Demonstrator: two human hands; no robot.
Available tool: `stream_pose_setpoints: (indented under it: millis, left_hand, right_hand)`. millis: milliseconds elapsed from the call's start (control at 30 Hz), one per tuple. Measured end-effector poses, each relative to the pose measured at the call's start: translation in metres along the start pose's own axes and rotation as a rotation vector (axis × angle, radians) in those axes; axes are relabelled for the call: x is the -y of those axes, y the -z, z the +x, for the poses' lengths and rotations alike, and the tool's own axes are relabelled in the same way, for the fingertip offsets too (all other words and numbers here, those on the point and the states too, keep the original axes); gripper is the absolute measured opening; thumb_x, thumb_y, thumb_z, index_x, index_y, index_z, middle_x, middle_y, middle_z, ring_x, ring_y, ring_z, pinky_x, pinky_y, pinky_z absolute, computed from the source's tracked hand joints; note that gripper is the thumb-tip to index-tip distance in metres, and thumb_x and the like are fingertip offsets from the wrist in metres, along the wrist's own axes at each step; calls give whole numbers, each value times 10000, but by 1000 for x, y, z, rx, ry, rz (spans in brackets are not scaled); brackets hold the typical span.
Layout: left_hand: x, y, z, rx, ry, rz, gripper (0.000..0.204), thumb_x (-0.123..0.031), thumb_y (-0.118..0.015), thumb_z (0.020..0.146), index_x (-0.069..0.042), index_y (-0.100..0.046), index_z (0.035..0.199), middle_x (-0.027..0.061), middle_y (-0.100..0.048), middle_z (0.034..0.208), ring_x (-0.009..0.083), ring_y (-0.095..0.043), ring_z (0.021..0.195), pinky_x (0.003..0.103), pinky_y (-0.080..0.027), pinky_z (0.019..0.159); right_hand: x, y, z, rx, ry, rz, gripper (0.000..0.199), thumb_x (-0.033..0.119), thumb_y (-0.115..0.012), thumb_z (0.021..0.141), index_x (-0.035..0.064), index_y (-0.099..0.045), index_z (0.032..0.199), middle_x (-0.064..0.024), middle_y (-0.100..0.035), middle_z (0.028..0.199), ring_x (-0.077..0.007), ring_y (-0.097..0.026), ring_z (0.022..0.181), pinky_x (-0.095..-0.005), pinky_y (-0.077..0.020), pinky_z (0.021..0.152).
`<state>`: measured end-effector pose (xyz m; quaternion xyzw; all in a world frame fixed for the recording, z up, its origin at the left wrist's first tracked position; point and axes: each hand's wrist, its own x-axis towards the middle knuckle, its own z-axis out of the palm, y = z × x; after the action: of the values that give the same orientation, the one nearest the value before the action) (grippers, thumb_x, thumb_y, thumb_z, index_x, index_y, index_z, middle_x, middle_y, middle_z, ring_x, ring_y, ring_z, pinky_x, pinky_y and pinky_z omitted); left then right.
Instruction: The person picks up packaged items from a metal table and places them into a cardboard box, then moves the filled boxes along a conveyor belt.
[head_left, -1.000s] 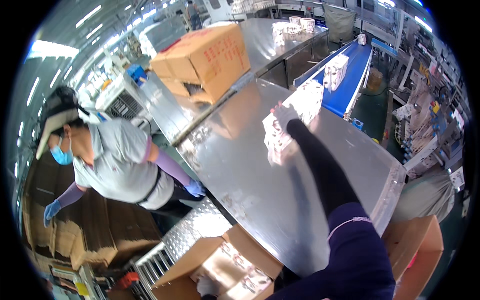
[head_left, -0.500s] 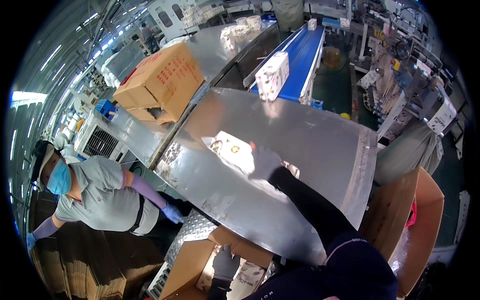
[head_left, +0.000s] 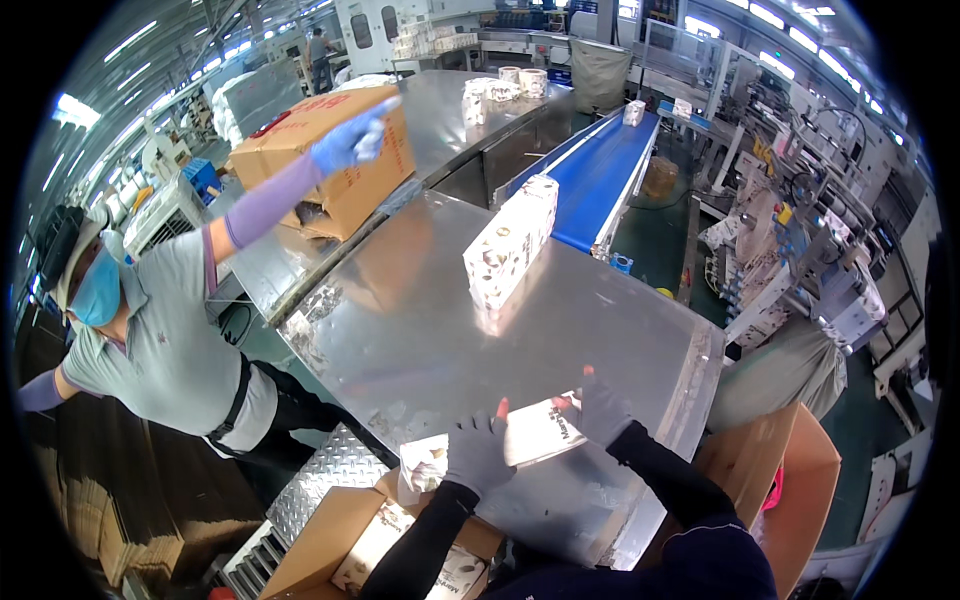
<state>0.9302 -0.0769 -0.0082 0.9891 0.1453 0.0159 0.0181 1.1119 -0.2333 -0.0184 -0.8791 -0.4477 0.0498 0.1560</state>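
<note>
A long white pack (head_left: 540, 432) with a dark leaf-like print and lettering lies along the near edge of the steel table. My left hand (head_left: 478, 452), in a grey glove with a bare thumb tip, grips the pack's left part from above. My right hand (head_left: 603, 408), gloved alike, holds its right end. The crumpled white wrapping (head_left: 424, 462) at the left end juts out beside my left hand. Below my left forearm, an open carton (head_left: 312, 540) holds similar packs (head_left: 375, 540). Another printed pack (head_left: 512, 240) stands on the table at the belt's end.
A blue conveyor belt (head_left: 597, 170) runs away behind the table (head_left: 400, 320), carrying a small pack (head_left: 633, 113). A large brown box (head_left: 370, 150) stands at left, where a co-worker's blue-gloved hand (head_left: 352, 138) reaches out. Another open carton (head_left: 800, 500) stands at right.
My left hand has come up from the carton onto the pack. My right hand and that pack are nearer me. The standing pack has slid off the belt; the co-worker's arm has risen.
</note>
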Motion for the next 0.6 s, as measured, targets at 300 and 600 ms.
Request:
stream_pose_setpoints:
  millis: [300, 600]
  left_hand:
    - [7, 8, -4, 46, 61, -15, 954, -464, -724, 647, 1, -372, 1402, 104, -518, 982, 249, -508, 909, 385, -378, 777]
    - [-1, 3, 17, 28, -48, -32, 928, -477, -787, 551, -6, -473, 1286, 97, -518, 938, 265, -516, 883, 411, -383, 797]
  right_hand:
    - [5, 14, 193, 177, 437, -80, 300, 176, -408, 972, 54, -578, 1187, -130, -634, 804, -269, -616, 724, -365, -508, 687]
    - [95, -89, 368, -83, 290, -427, 602, 501, -640, 776, 99, -550, 1215, -106, -599, 1145, -254, -549, 1095, -446, -396, 948]
